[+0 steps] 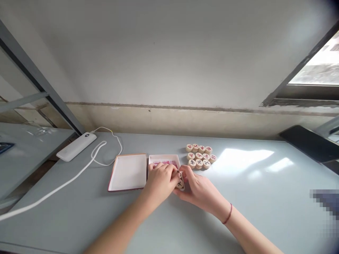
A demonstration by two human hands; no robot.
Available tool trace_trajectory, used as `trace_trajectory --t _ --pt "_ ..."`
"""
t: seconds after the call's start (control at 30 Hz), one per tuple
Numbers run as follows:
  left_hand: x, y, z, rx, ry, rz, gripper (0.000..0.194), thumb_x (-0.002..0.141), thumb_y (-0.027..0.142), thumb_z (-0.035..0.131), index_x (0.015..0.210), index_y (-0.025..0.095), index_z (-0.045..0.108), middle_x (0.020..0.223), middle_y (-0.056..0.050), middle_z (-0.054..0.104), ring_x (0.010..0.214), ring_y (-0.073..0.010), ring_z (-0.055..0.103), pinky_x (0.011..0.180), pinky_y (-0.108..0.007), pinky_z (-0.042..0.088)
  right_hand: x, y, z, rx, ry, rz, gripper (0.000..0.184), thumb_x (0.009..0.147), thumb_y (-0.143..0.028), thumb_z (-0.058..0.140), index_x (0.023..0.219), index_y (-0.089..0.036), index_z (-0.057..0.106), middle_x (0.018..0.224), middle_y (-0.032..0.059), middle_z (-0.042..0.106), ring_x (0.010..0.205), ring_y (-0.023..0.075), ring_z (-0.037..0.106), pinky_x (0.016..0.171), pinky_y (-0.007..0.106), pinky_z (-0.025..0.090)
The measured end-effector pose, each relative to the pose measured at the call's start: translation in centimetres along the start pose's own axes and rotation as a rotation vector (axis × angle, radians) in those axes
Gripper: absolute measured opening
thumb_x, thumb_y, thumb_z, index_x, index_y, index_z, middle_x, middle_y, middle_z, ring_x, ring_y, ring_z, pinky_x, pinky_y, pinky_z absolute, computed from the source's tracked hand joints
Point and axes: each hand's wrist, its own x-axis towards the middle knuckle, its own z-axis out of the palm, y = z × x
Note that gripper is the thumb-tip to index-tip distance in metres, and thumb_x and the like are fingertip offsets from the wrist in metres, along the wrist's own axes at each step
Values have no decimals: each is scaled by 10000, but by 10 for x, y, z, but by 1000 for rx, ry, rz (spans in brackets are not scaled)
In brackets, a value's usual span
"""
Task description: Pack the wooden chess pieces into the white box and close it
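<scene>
Chinese chess pieces (180,184) with black characters lie along the right side of a shallow white box (164,157). My left hand (162,178) reaches over the box, its fingers bent and touching the pieces at their left. From the right, my right hand (197,185) curls its thumb and fingers round the pieces and the box's near right corner. Both hands hide much of the box, and what the left fingertips hold is covered. A patterned pink and red sheet (172,163) shows inside the box.
Several stacks of chess pieces (199,156) stand in rows at the right, behind my right hand. The box lid (128,172) lies inside up at the left. A white power bank (76,146) with a cable (60,187) sits farther left. A dark object (309,143) lies at the far right.
</scene>
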Motion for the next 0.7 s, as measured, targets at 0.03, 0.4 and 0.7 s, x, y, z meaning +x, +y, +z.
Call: trace_trajectory --t 0.03,0.4,0.7 --pt "-1 -1 0 -31 27 -3 114 881 237 515 818 214 607 836 2 694 880 -207 617 842 -381 366 0 1 -1 17 2 0 422 819 -351 573 1122 -203 320 780 9 614 558 162 553 473 233 326" --pt "-19 -2 -12 -457 175 141 100 884 235 502 934 235 588 967 -3 672 950 -167 617 871 -300 476 0 -8 -16 270 138 -51 152 922 -262 396 1008 -203 506 792 29 596 596 121 519 536 234 414" --pt "-18 -12 -10 -502 296 133 179 929 264 474 1050 254 606 997 -15 675 894 -145 648 779 -251 532 -8 54 -79 241 248 475 265 835 -431 439 793 -196 556 721 36 601 589 137 497 510 245 384"
